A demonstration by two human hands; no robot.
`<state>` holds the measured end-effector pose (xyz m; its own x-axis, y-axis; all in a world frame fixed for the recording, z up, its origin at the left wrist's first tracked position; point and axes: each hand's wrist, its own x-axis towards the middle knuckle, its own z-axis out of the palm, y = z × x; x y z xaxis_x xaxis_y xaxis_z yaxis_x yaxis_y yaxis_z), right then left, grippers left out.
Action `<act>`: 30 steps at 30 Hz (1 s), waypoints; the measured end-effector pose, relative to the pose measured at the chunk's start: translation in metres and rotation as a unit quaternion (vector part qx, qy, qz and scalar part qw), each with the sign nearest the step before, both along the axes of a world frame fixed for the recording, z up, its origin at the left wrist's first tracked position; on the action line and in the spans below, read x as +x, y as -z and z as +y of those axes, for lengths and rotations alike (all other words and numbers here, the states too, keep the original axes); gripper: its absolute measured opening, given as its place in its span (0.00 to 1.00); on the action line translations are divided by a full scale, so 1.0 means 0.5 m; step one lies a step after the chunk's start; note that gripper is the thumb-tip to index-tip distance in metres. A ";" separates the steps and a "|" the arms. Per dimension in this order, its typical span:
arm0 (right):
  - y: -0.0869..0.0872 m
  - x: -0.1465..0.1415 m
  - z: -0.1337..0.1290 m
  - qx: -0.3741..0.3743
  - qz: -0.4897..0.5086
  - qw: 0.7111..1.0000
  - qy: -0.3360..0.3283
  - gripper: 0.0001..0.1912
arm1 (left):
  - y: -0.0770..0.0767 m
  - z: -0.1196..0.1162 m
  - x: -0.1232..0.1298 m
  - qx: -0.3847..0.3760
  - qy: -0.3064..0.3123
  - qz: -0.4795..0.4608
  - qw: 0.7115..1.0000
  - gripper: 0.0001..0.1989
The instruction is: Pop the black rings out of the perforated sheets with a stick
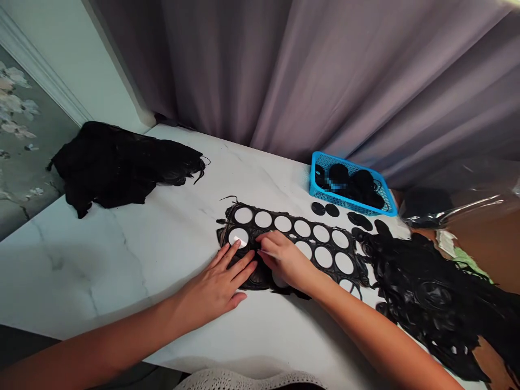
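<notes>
A black, thin, rubbery-looking sheet (357,260) lies on the white table, with rows of round openings that show white. My left hand (219,276) rests flat on its left end, fingers spread, the fingertips by a round white opening (238,237). Close beside it, my right hand (284,257) is bent over the sheet with thumb and fingers pinched together. What lies in that pinch is too small or hidden to name. Part of the sheet's middle and lower row is covered by my hands.
A blue plastic basket (353,207) with black round pieces stands at the back right. Several black discs (332,210) lie before it. Black scrap (430,292) is heaped at the right edge, and a black pile (117,168) lies at the far left. A grey curtain (227,70) hangs behind the table.
</notes>
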<state>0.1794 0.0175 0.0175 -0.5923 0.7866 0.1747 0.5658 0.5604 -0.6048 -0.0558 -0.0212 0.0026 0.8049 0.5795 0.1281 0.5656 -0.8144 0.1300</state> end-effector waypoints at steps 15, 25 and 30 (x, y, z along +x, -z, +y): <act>-0.057 0.054 -0.047 -0.068 0.076 0.980 0.169 0.06 | -0.014 -0.042 -0.020 -0.019 0.026 -0.036 0.999 0.28; -0.014 0.007 -0.108 -0.142 0.131 0.981 0.036 0.10 | -0.008 -0.055 -0.027 -0.027 0.028 -0.031 0.999 0.27; -0.012 0.007 -0.104 -0.138 0.126 0.982 0.027 0.10 | -0.009 -0.055 -0.029 -0.030 0.030 -0.030 0.999 0.28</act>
